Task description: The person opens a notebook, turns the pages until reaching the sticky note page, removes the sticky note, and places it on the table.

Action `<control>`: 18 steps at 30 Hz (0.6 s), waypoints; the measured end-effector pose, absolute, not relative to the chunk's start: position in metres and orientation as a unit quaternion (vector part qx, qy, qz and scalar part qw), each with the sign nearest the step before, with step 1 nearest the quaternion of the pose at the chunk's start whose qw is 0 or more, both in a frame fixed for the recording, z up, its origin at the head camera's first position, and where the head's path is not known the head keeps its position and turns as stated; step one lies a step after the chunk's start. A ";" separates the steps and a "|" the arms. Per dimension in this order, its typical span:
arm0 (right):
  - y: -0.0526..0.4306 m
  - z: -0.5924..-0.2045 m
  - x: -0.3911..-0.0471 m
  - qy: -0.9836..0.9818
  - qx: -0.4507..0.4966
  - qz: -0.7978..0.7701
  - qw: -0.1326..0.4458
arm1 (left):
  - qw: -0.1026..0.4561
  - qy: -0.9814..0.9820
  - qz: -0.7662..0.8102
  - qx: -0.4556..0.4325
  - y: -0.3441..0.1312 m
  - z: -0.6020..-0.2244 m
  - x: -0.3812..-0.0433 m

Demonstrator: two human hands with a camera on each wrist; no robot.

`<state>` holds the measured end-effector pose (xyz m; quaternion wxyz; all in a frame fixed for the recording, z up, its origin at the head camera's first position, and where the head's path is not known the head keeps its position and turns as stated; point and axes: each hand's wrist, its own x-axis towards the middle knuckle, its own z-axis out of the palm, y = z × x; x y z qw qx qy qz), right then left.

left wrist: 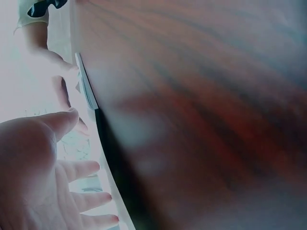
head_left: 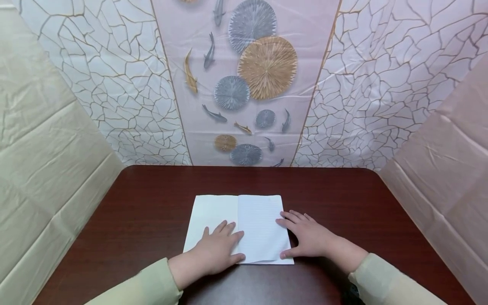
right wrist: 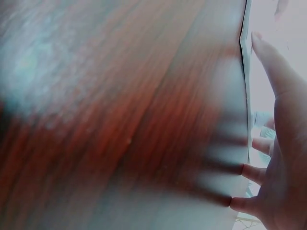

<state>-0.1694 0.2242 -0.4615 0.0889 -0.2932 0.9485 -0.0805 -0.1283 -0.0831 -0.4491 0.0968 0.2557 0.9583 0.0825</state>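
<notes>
An open notebook (head_left: pixel 263 228) lies flat on the dark red-brown table, its right page ruled with faint lines and its left page plain white. My left hand (head_left: pixel 217 250) rests on the left page with fingers spread, thumb and fingertips reaching over the fold. At the notebook's right edge my right hand (head_left: pixel 310 235) is spread, thumb and index finger touching the page edge and other fingers beside it. The left wrist view shows the left hand (left wrist: pixel 33 172) with straight fingers over the pages. In the right wrist view the right hand (right wrist: pixel 288 158) touches edge and tabletop.
The glossy wooden table (head_left: pixel 152 212) extends around the notebook. Behind it hangs a patterned cloth (head_left: pixel 244 84) with fish and round leaf shapes. Beige cloth walls (head_left: pixel 49 169) stand at both sides. A dark object (head_left: pixel 350 292) shows by the right sleeve.
</notes>
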 end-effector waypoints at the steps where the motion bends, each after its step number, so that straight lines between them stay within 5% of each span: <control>1: 0.224 -0.462 -0.170 0.949 -0.294 -0.078 0.084 | 0.091 0.959 0.080 0.257 -0.082 -0.448 -0.128; 18: 0.214 -0.462 -0.169 0.957 -0.279 -0.068 0.047 | -0.046 0.938 -0.019 0.342 -0.056 -0.440 -0.122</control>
